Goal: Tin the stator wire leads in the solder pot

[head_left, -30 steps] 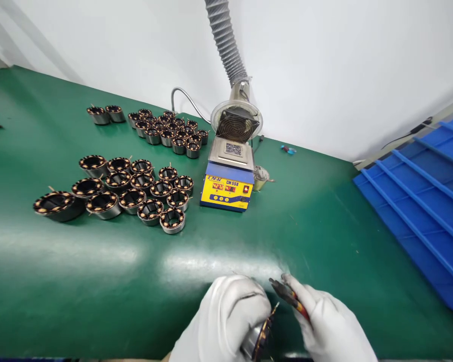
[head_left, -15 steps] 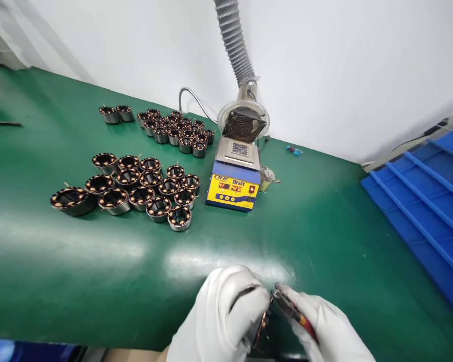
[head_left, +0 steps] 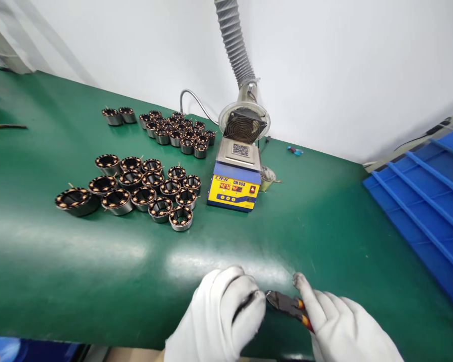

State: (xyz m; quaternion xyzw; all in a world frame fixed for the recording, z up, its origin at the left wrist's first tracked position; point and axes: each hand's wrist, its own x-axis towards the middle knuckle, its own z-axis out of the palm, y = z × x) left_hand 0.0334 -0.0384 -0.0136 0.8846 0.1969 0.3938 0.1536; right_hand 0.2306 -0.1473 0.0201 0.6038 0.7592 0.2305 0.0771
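My left hand (head_left: pixel 222 311), in a white glove, is closed around a motor stator at the bottom middle of the head view. The fingers cover the stator almost wholly; its copper windings showed at the hand's edge a moment ago. In my right hand (head_left: pixel 349 324), also gloved, is a pair of cutting pliers (head_left: pixel 285 303) with red and yellow handles. Their dark jaws point left, close beside my left fingers. Whether the tips touch anything I cannot tell. My right index finger stretches forward above the handles.
Several stators (head_left: pixel 115 199) stand in a near group on the green table (head_left: pixel 317 221), with more (head_left: pixel 175 129) behind. A blue and yellow CM 558 heated unit (head_left: pixel 232 193) sits beneath a fume hose (head_left: pixel 236 45). Blue ribbed plastic (head_left: pixel 430 201) lies at the right.
My right hand and the pliers have shifted away to the right, and the pliers lie flatter. My left hand has turned slightly, hiding the stator's windings.
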